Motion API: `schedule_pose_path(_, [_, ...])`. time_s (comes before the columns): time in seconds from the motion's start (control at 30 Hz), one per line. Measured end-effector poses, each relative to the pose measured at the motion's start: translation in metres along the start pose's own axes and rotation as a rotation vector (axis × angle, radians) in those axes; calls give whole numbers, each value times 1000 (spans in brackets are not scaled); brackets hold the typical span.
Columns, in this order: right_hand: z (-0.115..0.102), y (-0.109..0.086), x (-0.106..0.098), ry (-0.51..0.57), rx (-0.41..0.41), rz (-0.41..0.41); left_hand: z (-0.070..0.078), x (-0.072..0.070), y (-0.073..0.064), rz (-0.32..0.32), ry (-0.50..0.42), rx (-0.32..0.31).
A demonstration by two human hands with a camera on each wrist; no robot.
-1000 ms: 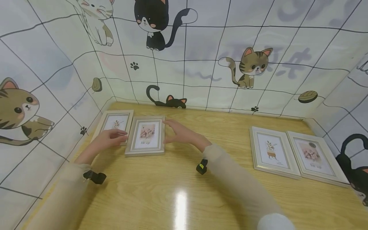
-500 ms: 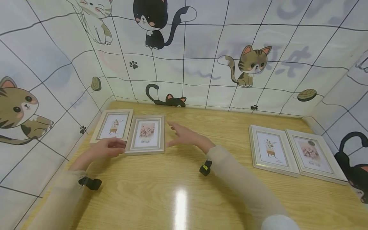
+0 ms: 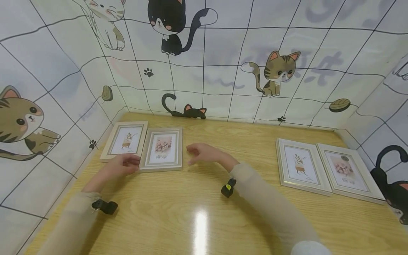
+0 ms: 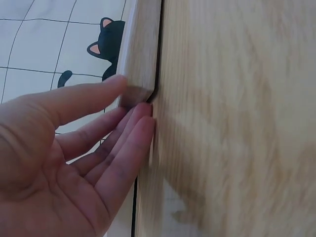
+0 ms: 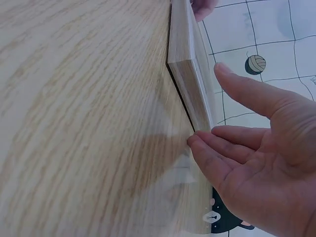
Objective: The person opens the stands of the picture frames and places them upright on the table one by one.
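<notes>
Two picture frames lie side by side at the back left of the table: a pale frame with a potted-plant print (image 3: 126, 140) and a silvery frame with a pink-flower print (image 3: 162, 150). My left hand (image 3: 121, 165) is at the lower edge of the plant frame, its fingers loosely bent beside the flower frame's near left corner. In the left wrist view the thumb (image 4: 94, 96) reaches the corner of a frame (image 4: 138, 59). My right hand (image 3: 205, 156) is just right of the flower frame, with thumb and fingers apart. In the right wrist view its fingertips (image 5: 200, 140) are close by a frame's side (image 5: 190, 89).
At the right of the table lie another plant-print frame (image 3: 301, 166) and another flower-print frame (image 3: 350, 173), side by side. The wood-grain table (image 3: 159, 212) meets a cat-patterned wall covering (image 3: 220, 78) at the back and both sides.
My left hand has slid down off the plant print toward the near edge. The right hand has drawn back a little to the right, away from the flower frame. The frames look unmoved.
</notes>
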State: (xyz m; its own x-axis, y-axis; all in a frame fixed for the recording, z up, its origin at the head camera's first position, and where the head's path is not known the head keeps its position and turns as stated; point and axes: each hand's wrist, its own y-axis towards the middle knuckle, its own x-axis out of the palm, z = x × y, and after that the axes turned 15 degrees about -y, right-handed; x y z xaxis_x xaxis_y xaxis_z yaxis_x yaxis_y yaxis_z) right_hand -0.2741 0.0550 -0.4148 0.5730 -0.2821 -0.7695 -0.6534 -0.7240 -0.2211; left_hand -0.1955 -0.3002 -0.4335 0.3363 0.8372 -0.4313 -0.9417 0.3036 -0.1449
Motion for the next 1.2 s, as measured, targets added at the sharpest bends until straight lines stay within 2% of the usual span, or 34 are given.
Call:
schedule_pose_path(0.23, [2, -1, 7, 96, 24, 22, 4, 12, 1, 10, -41, 12])
schedule_pose_path(0.57, [2, 3, 15, 122, 53, 102, 13, 24, 8, 96, 25, -15])
schedule_pose_path(0.8, [-3, 5, 17, 157, 126, 143, 17, 32, 9, 145, 10, -28])
schedule_pose_path(0.93, [-6, 4, 18, 186, 151, 174, 17, 35, 8, 175, 35, -21])
schedule_pose_path(1.2, [-1, 3, 22, 271, 187, 248, 20, 42, 7, 214, -41, -20])
